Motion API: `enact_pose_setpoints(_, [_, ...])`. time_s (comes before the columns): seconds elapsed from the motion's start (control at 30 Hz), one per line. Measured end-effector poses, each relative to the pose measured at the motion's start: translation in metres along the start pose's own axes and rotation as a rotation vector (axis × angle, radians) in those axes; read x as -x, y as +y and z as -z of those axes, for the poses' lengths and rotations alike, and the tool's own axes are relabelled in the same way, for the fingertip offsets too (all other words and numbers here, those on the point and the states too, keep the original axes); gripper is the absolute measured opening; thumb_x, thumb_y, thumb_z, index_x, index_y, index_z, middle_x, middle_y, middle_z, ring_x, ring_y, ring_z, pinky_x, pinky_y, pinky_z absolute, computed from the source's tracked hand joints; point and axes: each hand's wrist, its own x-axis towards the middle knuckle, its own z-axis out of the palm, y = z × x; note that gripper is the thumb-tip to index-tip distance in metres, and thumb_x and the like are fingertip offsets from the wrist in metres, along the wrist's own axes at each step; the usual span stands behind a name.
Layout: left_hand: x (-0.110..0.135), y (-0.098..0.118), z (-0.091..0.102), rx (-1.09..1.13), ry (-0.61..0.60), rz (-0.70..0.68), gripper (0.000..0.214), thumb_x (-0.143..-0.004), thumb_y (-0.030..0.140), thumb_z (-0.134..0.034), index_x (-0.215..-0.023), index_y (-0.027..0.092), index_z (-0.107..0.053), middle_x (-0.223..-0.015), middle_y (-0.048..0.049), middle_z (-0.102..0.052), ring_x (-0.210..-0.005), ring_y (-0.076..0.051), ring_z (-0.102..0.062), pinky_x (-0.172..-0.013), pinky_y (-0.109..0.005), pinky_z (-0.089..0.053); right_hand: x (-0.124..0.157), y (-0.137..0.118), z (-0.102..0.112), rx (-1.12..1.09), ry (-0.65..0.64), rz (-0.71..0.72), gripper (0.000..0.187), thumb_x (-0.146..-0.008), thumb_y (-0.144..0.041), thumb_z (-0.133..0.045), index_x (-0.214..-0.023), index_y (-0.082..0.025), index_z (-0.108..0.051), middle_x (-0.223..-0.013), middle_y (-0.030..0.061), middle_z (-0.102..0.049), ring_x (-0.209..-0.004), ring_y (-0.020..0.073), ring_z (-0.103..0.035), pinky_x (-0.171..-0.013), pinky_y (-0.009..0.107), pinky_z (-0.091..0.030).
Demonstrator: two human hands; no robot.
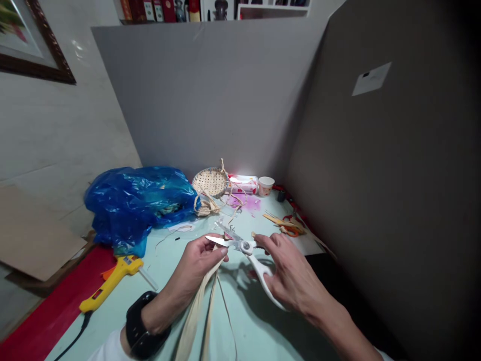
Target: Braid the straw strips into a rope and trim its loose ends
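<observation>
My left hand (205, 258) pinches the upper ends of several pale, dried leaf strips (195, 311) that hang down toward me. White-handled scissors (246, 246) are in my right hand (287, 268), with fingers and thumb around the handles. Their blades stand apart and point left. The lower blade crosses just above the left thumb, close to the strip ends. Whether the blades touch the strips, I cannot tell. A black watch (145, 323) is on my left wrist.
A blue plastic bag (141, 195) lies back left, above a yellow glue gun (110, 283). Behind are a woven basket (211, 182), braided cord (206, 206), a pink-white packet (243, 184) and a paper cup (266, 186). Orange-handled scissors (295, 228) lie right. Grey panels (214, 95) enclose the table.
</observation>
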Motion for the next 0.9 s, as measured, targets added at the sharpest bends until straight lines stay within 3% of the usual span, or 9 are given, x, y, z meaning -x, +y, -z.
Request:
enact_pose_setpoints(0.1, [0.0,-0.004,-0.001,-0.011,-0.013,-0.021,0.023,-0.072,0.03,-0.077,-0.089,0.016,-0.07,-0.086,-0.0028,-0.069,-0.075,-0.015,-0.06,-0.073,-0.025,-0.047,0.001,0.0,-0.001,-0.053,-0.031,-0.01,0.037,-0.085,-0.035,-0.06,-0.118,-0.02,-0.059,-0.09,0.0078,-0.05,-0.083,0.0234,-0.048,-0.073,0.035,-0.04])
enact_pose_setpoints(0.27, [-0.003,-0.013,0.002,0.062,-0.068,0.062,0.029,-0.074,0.034,-0.076,-0.097,0.017,-0.069,-0.084,-0.0029,-0.069,-0.077,-0.017,-0.062,-0.076,-0.028,-0.047,0.002,0.001,-0.001,-0.156,-0.049,-0.039,0.037,-0.082,-0.029,-0.061,-0.119,-0.023,-0.06,-0.087,0.0058,-0.051,-0.078,0.0207,-0.05,-0.07,0.032,-0.04])
enact_pose_setpoints(0.53, [-0.005,-0.017,0.005,0.037,-0.088,0.075,0.025,-0.075,0.032,-0.075,-0.094,0.017,-0.07,-0.084,-0.0027,-0.069,-0.079,-0.016,-0.06,-0.074,-0.026,-0.045,-0.001,0.001,0.007,-0.256,-0.072,-0.039,0.014,-0.085,-0.033,-0.058,-0.09,-0.022,-0.066,-0.077,0.0029,-0.059,-0.068,0.0162,-0.052,-0.062,0.026,-0.036])
enact_pose_setpoints(0.67, [-0.003,-0.016,0.004,0.051,-0.12,0.073,0.022,-0.076,0.032,-0.074,-0.091,0.017,-0.068,-0.08,-0.0018,-0.066,-0.08,-0.018,-0.061,-0.075,-0.028,-0.045,0.0,-0.001,0.008,-0.24,-0.082,-0.037,0.012,-0.085,-0.027,-0.057,-0.086,-0.021,-0.067,-0.072,0.0005,-0.059,-0.063,0.0138,-0.048,-0.058,0.024,-0.031])
enact_pose_setpoints(0.8, [-0.003,-0.016,0.005,0.063,-0.182,0.098,0.023,-0.076,0.034,-0.073,-0.087,0.016,-0.066,-0.074,0.0,-0.063,-0.066,-0.015,-0.058,-0.064,-0.024,-0.043,-0.001,0.002,0.01,-0.237,-0.158,-0.055,0.018,-0.085,-0.023,-0.052,-0.081,-0.019,-0.069,-0.06,-0.0033,-0.052,-0.054,0.0098,-0.038,-0.052,0.023,-0.026])
enact_pose_setpoints(0.9, [-0.001,-0.015,0.004,0.058,-0.167,0.115,0.025,-0.075,0.036,-0.073,-0.087,0.016,-0.065,-0.071,0.0011,-0.062,-0.06,-0.012,-0.055,-0.058,-0.022,-0.04,-0.004,0.015,0.016,-0.215,-0.143,-0.115,0.02,-0.084,-0.026,-0.053,-0.087,-0.019,-0.072,-0.058,-0.0036,-0.052,-0.053,0.0101,-0.04,-0.051,0.022,-0.026])
